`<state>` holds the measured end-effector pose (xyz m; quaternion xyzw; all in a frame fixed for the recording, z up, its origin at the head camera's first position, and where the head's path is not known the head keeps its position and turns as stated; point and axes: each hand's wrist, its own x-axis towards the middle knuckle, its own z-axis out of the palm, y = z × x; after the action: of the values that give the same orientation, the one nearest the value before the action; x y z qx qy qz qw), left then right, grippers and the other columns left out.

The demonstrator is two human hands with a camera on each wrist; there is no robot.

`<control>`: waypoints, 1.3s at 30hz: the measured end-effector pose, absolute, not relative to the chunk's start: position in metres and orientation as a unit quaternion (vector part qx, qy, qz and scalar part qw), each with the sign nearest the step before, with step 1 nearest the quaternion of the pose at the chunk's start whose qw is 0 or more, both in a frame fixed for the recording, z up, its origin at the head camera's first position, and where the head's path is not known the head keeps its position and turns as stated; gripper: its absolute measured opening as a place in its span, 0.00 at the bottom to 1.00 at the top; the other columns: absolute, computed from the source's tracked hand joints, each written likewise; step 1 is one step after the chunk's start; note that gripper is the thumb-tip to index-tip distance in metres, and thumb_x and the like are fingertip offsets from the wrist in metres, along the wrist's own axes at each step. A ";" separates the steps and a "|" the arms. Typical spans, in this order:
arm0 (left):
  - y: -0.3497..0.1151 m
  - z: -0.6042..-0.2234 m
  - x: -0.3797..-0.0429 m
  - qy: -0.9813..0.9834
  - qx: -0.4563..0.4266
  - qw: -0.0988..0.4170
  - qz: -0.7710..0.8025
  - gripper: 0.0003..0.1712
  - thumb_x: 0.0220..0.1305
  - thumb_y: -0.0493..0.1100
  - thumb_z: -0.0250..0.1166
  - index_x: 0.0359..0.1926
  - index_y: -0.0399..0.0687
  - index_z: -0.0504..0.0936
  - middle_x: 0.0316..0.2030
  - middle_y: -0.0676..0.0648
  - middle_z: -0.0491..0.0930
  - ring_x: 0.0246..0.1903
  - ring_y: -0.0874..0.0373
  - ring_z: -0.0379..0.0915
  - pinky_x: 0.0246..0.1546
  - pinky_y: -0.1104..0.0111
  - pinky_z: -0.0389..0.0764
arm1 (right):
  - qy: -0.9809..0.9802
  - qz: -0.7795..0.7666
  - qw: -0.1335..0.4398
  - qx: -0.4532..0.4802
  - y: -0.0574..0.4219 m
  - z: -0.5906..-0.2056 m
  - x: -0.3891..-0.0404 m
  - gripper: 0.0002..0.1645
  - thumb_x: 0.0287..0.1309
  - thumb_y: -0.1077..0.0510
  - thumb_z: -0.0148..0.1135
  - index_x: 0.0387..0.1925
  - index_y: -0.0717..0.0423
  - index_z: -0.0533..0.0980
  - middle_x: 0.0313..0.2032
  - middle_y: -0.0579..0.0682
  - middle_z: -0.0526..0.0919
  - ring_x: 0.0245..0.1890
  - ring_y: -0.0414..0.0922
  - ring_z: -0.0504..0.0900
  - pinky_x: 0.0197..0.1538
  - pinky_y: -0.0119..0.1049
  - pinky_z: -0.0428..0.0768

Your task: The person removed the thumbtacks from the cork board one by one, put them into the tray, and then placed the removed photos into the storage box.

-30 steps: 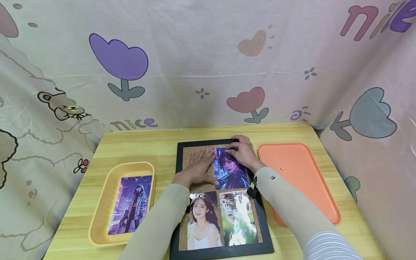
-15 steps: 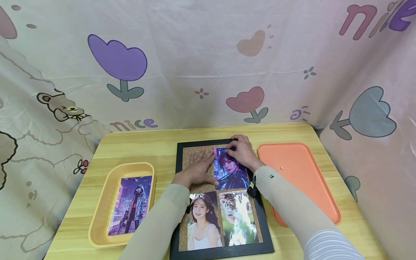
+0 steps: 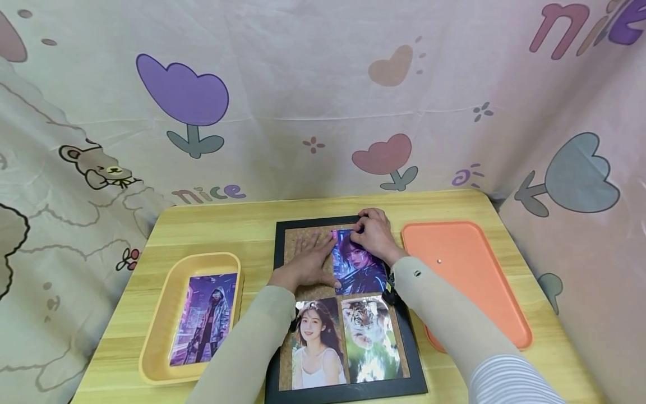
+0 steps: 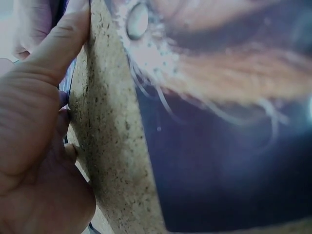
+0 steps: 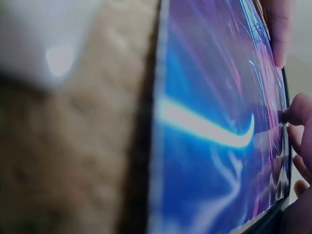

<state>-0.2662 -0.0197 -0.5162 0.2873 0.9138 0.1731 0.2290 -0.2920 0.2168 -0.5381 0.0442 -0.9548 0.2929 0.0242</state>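
Observation:
A cork board (image 3: 314,291) in a black frame lies on the table. My left hand (image 3: 305,266) rests flat on it, fingers spread, thumb and index finger at the left edge of a purple portrait photo (image 3: 360,275). At that photo's top, my right hand (image 3: 375,235) has its fingers bent and its thumb down on the print. The fingertips appear to pinch a small thumbtack, mostly hidden now. Below lie a photo of a person in white (image 3: 315,353) and a tiger photo (image 3: 370,342). A round thumbtack head (image 4: 138,21) shows on the nearer photo in the left wrist view.
To the left, a yellow tray (image 3: 151,336) holds a photo of a hooded figure (image 3: 207,320). An orange tray (image 3: 469,264) stands to the right with one small silvery thumbtack (image 3: 439,261) on it. A patterned curtain (image 3: 282,112) hangs behind the table.
A silvery spot at my right fingertips, visible a second ago, is now covered by the fingers. The right hand and wrist have shifted slightly; the left hand stays put.

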 end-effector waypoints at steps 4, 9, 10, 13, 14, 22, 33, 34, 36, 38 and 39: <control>-0.020 -0.517 -0.266 0.914 0.284 0.231 0.174 0.72 0.52 0.73 0.77 0.86 0.61 0.44 0.86 0.55 0.37 0.84 0.48 0.20 0.79 0.41 0.19 | -0.955 0.291 0.022 0.041 0.216 -0.538 -0.292 0.08 0.60 0.52 0.71 0.33 0.52 0.85 0.66 0.52 0.75 0.74 0.55 0.61 0.76 0.62 0.58; -0.020 -0.519 -0.267 0.915 0.281 0.230 0.174 0.72 0.52 0.73 0.76 0.86 0.62 0.44 0.86 0.56 0.36 0.84 0.49 0.19 0.79 0.42 0.19 | -0.957 0.288 0.022 0.040 0.216 -0.539 -0.292 0.08 0.60 0.52 0.70 0.33 0.52 0.85 0.66 0.52 0.75 0.74 0.55 0.61 0.76 0.61 0.58; -0.020 -0.519 -0.267 0.916 0.281 0.229 0.174 0.72 0.52 0.73 0.76 0.86 0.62 0.44 0.86 0.56 0.36 0.84 0.49 0.19 0.79 0.42 0.19 | -0.957 0.288 0.023 0.041 0.217 -0.538 -0.292 0.08 0.60 0.52 0.70 0.33 0.52 0.85 0.66 0.52 0.75 0.74 0.55 0.61 0.76 0.61 0.58; -0.020 -0.518 -0.266 0.916 0.281 0.229 0.173 0.72 0.52 0.73 0.76 0.86 0.62 0.44 0.86 0.56 0.36 0.84 0.49 0.20 0.79 0.42 0.19 | -0.956 0.289 0.023 0.043 0.217 -0.538 -0.291 0.08 0.60 0.52 0.70 0.33 0.52 0.85 0.66 0.52 0.75 0.74 0.55 0.60 0.77 0.62 0.57; -0.020 -0.518 -0.266 0.916 0.281 0.229 0.172 0.72 0.52 0.73 0.76 0.86 0.62 0.44 0.86 0.56 0.36 0.84 0.49 0.20 0.79 0.42 0.19 | -0.956 0.291 0.024 0.043 0.217 -0.539 -0.291 0.08 0.60 0.52 0.70 0.33 0.53 0.85 0.66 0.52 0.75 0.74 0.56 0.60 0.77 0.62 0.57; -0.020 -0.517 -0.266 0.914 0.285 0.231 0.171 0.72 0.53 0.72 0.76 0.86 0.61 0.44 0.86 0.55 0.37 0.84 0.49 0.21 0.80 0.42 0.20 | -0.955 0.290 0.033 0.052 0.218 -0.540 -0.291 0.08 0.61 0.52 0.70 0.33 0.52 0.84 0.65 0.54 0.75 0.74 0.56 0.61 0.77 0.59 0.59; -0.020 -0.518 -0.267 0.913 0.286 0.231 0.175 0.72 0.53 0.72 0.76 0.86 0.61 0.44 0.85 0.55 0.38 0.84 0.49 0.21 0.80 0.41 0.20 | -0.956 0.287 0.030 0.051 0.218 -0.540 -0.291 0.09 0.60 0.51 0.71 0.32 0.52 0.84 0.65 0.53 0.75 0.73 0.56 0.61 0.77 0.60 0.57; -0.020 -0.518 -0.266 0.914 0.286 0.231 0.174 0.72 0.53 0.72 0.76 0.86 0.61 0.44 0.85 0.55 0.38 0.84 0.49 0.21 0.80 0.41 0.20 | -0.956 0.288 0.030 0.050 0.217 -0.539 -0.291 0.09 0.59 0.51 0.71 0.32 0.52 0.84 0.65 0.53 0.75 0.73 0.56 0.61 0.77 0.61 0.57; -0.020 -0.517 -0.266 0.914 0.286 0.230 0.174 0.72 0.52 0.72 0.76 0.86 0.61 0.44 0.86 0.55 0.38 0.84 0.49 0.21 0.80 0.41 0.20 | -0.956 0.289 0.030 0.050 0.217 -0.540 -0.291 0.09 0.59 0.51 0.71 0.32 0.52 0.85 0.65 0.53 0.75 0.73 0.56 0.61 0.77 0.61 0.57; -0.020 -0.517 -0.266 0.914 0.285 0.230 0.174 0.71 0.53 0.72 0.76 0.86 0.61 0.44 0.86 0.55 0.38 0.84 0.49 0.21 0.80 0.42 0.20 | -0.955 0.289 0.031 0.050 0.217 -0.540 -0.292 0.09 0.59 0.52 0.71 0.31 0.52 0.84 0.65 0.52 0.75 0.73 0.56 0.61 0.77 0.61 0.57; -0.020 -0.517 -0.266 0.914 0.285 0.230 0.174 0.71 0.53 0.72 0.76 0.86 0.61 0.44 0.86 0.55 0.38 0.84 0.49 0.21 0.80 0.42 0.20 | -0.955 0.290 0.031 0.049 0.218 -0.540 -0.292 0.09 0.59 0.52 0.71 0.31 0.52 0.84 0.65 0.52 0.75 0.73 0.56 0.61 0.77 0.61 0.57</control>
<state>-0.2664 -0.0198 -0.5173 0.2849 0.9140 0.1740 0.2303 -0.2918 0.2176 -0.5400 0.0494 -0.9554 0.2896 0.0305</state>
